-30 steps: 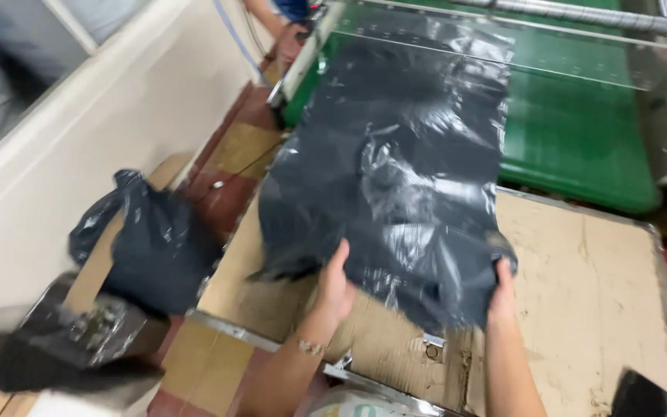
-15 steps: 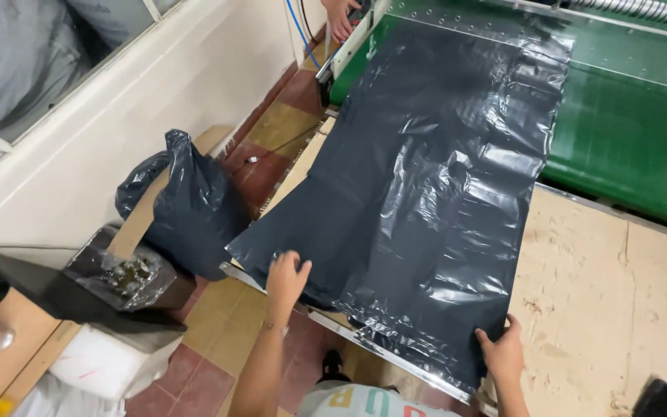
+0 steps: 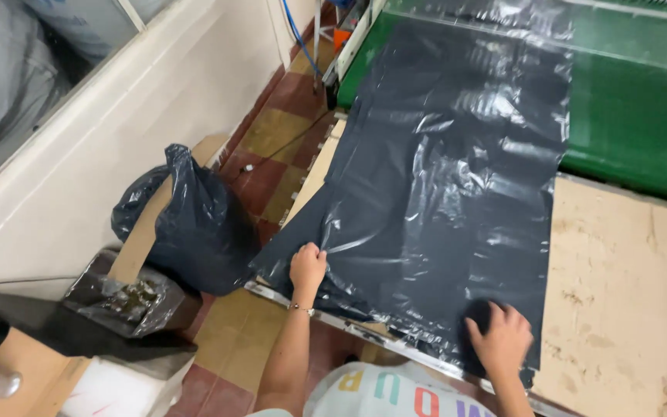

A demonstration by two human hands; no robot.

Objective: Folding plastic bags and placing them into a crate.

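Note:
A large black plastic bag [image 3: 457,177] lies flat, stretching from a green conveyor belt [image 3: 634,116] onto a wooden table [image 3: 627,278]. My left hand [image 3: 307,266] is closed on the bag's near left corner at the table's edge. My right hand [image 3: 501,338] presses flat on the bag's near right end, fingers spread. A bracelet sits on my left wrist.
A stuffed black bag [image 3: 194,224] stands on the tiled floor [image 3: 272,154] to the left, beside a cardboard piece. A smaller bin with a dark liner [image 3: 121,297] sits nearer. A white wall with a window frame [image 3: 79,131] runs along the left. A cable trails on the floor.
The bag has been drawn farther toward me and spread flatter. My left hand has closed on its left corner, and my right hand has moved up onto the bag's surface.

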